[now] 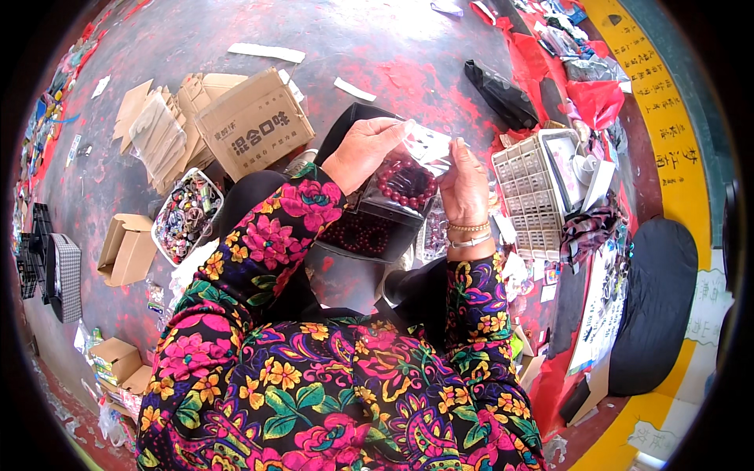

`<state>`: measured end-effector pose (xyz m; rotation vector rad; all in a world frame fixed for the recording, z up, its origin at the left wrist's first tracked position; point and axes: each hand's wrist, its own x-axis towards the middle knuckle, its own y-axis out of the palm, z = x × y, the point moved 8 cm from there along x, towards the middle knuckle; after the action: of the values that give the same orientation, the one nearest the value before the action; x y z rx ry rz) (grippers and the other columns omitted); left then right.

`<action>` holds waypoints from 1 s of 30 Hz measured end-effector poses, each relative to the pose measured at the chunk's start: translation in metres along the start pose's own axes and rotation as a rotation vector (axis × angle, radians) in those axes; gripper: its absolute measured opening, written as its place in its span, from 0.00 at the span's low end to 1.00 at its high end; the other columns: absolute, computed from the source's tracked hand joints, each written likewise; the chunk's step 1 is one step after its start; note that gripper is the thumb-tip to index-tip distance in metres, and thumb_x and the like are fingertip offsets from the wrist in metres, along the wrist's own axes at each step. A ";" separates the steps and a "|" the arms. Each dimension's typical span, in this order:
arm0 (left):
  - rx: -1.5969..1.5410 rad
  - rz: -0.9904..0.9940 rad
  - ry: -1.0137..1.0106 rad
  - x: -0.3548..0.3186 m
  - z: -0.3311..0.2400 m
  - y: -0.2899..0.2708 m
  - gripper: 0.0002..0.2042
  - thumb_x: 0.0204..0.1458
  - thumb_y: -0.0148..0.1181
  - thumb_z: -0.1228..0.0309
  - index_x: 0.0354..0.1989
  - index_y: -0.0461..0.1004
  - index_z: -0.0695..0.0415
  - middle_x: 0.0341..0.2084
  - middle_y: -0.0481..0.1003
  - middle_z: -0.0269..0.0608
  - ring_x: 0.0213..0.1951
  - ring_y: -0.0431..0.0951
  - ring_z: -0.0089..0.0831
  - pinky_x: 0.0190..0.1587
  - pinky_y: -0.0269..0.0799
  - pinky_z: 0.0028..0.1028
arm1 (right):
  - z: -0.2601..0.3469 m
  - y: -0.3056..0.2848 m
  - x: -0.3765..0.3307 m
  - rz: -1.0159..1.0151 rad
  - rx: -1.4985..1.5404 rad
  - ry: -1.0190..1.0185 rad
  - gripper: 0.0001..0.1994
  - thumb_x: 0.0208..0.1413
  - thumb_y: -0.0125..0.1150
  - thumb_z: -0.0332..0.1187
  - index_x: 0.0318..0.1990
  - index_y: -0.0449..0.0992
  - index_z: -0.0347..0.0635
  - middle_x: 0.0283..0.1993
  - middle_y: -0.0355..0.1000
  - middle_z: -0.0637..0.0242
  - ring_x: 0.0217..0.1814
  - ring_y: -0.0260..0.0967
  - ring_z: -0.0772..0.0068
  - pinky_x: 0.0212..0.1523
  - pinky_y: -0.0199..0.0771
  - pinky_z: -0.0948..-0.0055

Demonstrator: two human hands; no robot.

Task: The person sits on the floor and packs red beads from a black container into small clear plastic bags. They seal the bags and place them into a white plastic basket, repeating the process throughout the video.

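In front of my body, my left hand (365, 151) pinches one side of a small clear plastic bag (429, 144) with a whitish, shiny face. My right hand (466, 187) closes on its other edge, with a gold-coloured bracelet and a silver bangle at the wrist. Just under the bag shows a dark red bead bracelet (406, 182); whether it hangs from the bag or lies below is unclear. Beneath my hands stands a black box (375, 206), with more dark red bead strings (357, 234) in its near part.
Left lie a large cardboard box (253, 125), flattened cardboard, a white basket (166, 239) of mixed small items and a small open carton (124, 250). On the right, a white plastic crate (528, 188) holds things, beside a black oval cushion-like thing (656, 306). Scraps litter the floor.
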<state>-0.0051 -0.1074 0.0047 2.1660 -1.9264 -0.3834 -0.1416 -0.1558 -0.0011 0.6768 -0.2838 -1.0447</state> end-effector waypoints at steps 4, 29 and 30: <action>-0.035 0.036 0.059 -0.002 -0.006 0.004 0.15 0.59 0.46 0.64 0.38 0.73 0.64 0.31 0.77 0.41 0.34 0.76 0.24 0.40 0.71 0.24 | 0.008 0.006 -0.004 0.013 0.001 -0.035 0.08 0.58 0.53 0.33 0.36 0.75 0.39 0.38 0.72 0.68 0.41 0.68 0.76 0.43 0.69 0.73; 0.940 0.145 0.574 -0.013 -0.027 0.026 0.05 0.44 0.61 0.70 0.27 0.77 0.59 0.26 0.76 0.40 0.36 0.75 0.35 0.41 0.69 0.30 | 0.016 0.017 -0.013 0.143 -0.658 -0.256 0.03 0.46 0.62 0.20 0.29 0.77 0.37 0.27 0.71 0.73 0.28 0.63 0.87 0.28 0.63 0.86; 0.929 0.154 0.548 -0.013 -0.025 0.025 0.05 0.44 0.61 0.70 0.27 0.77 0.59 0.25 0.76 0.40 0.36 0.75 0.35 0.41 0.69 0.30 | 0.017 0.017 -0.013 0.144 -0.639 -0.258 0.03 0.46 0.62 0.19 0.28 0.77 0.37 0.27 0.71 0.74 0.28 0.63 0.88 0.29 0.63 0.86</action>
<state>-0.0213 -0.0979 0.0373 2.1573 -2.0919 1.2283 -0.1448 -0.1452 0.0242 -0.0541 -0.2002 -1.0087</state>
